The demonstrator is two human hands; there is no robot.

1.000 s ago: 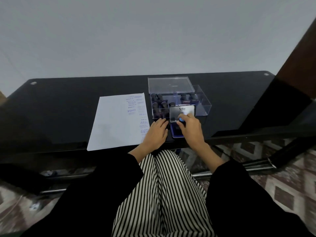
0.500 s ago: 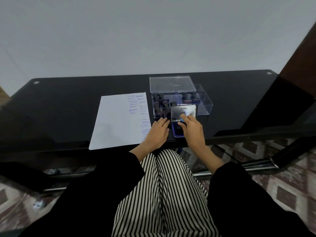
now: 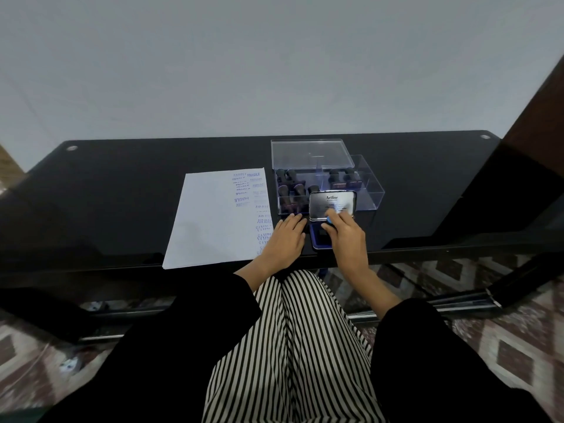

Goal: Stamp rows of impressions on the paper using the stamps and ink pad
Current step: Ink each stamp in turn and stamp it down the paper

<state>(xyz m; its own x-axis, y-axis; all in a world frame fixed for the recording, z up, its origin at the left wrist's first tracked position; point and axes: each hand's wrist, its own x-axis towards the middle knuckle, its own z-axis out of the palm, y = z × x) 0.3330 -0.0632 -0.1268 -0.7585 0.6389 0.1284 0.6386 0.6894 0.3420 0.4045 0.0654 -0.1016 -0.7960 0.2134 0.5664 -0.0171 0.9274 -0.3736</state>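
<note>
Right now the right hand pinches a blue-topped stamp at the back of the open ink pad, near the counter's front edge. The left hand lies flat with straight fingers, holding nothing, between the pad and the paper, which is printed down its right side.

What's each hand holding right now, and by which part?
The right hand pinches what looks like a stamp by its blue top, over the ink pad. The left hand holds nothing and lies flat on the table.
</note>
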